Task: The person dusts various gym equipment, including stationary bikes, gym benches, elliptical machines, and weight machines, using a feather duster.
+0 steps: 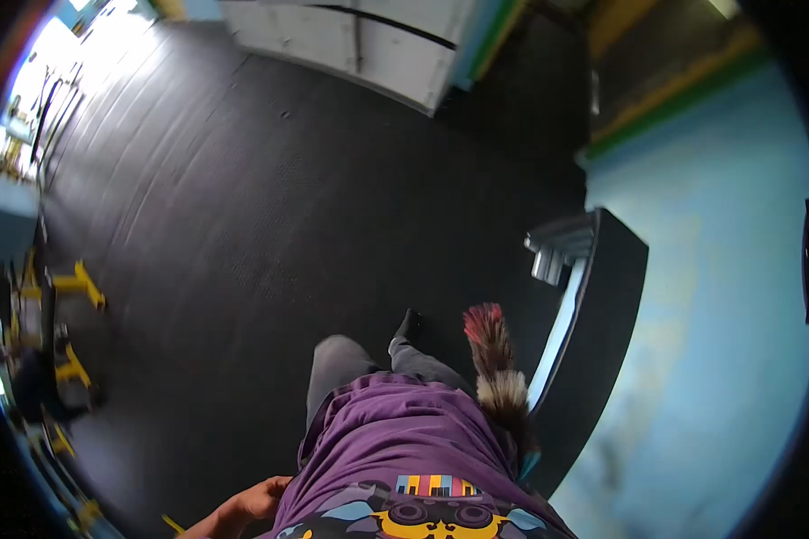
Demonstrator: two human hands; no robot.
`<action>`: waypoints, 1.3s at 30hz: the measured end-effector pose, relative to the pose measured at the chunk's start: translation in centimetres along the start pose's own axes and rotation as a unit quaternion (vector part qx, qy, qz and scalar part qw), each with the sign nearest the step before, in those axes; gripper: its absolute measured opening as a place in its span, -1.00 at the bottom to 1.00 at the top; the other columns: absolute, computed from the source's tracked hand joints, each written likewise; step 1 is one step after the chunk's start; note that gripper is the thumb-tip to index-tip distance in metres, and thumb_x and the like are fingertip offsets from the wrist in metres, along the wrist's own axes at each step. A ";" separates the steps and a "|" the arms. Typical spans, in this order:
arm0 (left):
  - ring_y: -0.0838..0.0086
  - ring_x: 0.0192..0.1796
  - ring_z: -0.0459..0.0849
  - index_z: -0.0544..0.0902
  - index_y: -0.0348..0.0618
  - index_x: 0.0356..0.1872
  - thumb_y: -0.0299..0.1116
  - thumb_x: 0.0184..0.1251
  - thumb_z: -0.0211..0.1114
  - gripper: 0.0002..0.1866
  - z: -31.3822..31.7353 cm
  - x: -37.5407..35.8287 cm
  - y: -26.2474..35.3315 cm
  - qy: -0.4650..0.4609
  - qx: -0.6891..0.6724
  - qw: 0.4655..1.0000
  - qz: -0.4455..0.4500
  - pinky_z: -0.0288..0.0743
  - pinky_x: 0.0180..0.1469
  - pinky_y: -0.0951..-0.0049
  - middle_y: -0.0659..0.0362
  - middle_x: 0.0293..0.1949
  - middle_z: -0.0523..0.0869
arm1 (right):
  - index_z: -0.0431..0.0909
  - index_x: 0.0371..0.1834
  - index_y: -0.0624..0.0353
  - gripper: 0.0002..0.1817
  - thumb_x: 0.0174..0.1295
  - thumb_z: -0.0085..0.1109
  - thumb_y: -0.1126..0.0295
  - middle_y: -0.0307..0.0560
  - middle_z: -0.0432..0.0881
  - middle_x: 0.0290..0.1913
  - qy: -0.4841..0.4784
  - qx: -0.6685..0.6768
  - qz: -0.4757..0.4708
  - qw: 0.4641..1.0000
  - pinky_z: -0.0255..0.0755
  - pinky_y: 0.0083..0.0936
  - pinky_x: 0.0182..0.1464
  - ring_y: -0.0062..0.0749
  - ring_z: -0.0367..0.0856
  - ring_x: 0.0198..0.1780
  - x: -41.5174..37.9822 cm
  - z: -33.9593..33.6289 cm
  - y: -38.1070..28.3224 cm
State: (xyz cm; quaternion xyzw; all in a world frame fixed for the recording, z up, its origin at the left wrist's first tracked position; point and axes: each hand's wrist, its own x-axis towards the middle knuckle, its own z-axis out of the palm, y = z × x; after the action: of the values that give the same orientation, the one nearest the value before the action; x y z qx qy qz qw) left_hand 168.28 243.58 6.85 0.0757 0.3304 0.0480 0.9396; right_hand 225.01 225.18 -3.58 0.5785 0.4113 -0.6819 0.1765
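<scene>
Likely carrying step: feather duster [503,393] by right hip, near black-sided unit [609,301], clearance needed; left hand [259,499] at purple shirt [395,422], can't tell finger closure; right hand unseen.

A dark grey to black floor of matte, finely textured surface [225,207] spreads across the view, its long straight streaks and seams catching a pale sheen toward the upper left. A small round spot [285,115] marks it below the white panelled cabinets [342,40], which stand along its far edge. At the left side, equipment with yellow metal feet and dark upper parts [81,286] stands on it, partly blurred. To the right, a tall black box-like unit [602,305] rises beside the light blue wall [728,269]; its base is hidden. The person's dark-covered foot [411,322] is set on the floor, near the middle.
</scene>
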 end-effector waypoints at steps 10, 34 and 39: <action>0.43 0.06 0.67 0.67 -0.29 0.06 -0.69 0.17 0.18 -0.60 -5.3 6.9 12.6 0.035 0.211 0.973 -0.083 0.52 0.18 0.40 0.15 0.02 0.75 | 0.71 -0.12 0.15 -0.74 0.20 0.25 0.26 0.13 0.74 -0.14 -0.110 -0.244 0.047 0.962 0.63 -0.19 -0.08 -0.10 0.75 -0.14 -1.4 -23.8 -12.5; 0.49 -0.31 0.68 0.72 -0.27 -0.08 0.01 0.21 0.48 -0.49 -23.9 7.2 71.9 0.476 -0.147 0.780 0.379 0.52 -0.23 0.48 0.18 -0.24 0.74 | 0.69 -0.13 -0.05 -0.70 0.11 0.30 0.12 0.12 0.73 -0.16 0.126 -0.329 -0.201 0.914 0.54 -0.05 -0.01 0.15 0.67 -0.06 32.1 -54.0 -88.9; 0.37 -0.17 0.73 0.70 -0.41 -0.05 -0.11 0.28 0.44 -0.52 -29.8 1.1 86.8 0.492 -0.204 0.724 0.438 0.59 -0.12 0.37 0.12 -0.10 0.75 | 0.64 -0.14 0.12 -0.64 0.12 0.28 0.11 0.17 0.72 -0.15 0.129 -0.400 -0.265 0.868 0.53 -0.05 -0.01 0.15 0.67 -0.04 34.9 -60.1 -108.1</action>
State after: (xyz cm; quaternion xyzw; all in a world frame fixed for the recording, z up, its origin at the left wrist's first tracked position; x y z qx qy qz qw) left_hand 146.93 332.47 -1.63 -0.0160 0.6586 0.5511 0.5121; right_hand 176.88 344.22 2.80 0.4105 0.8058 -0.3994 0.1506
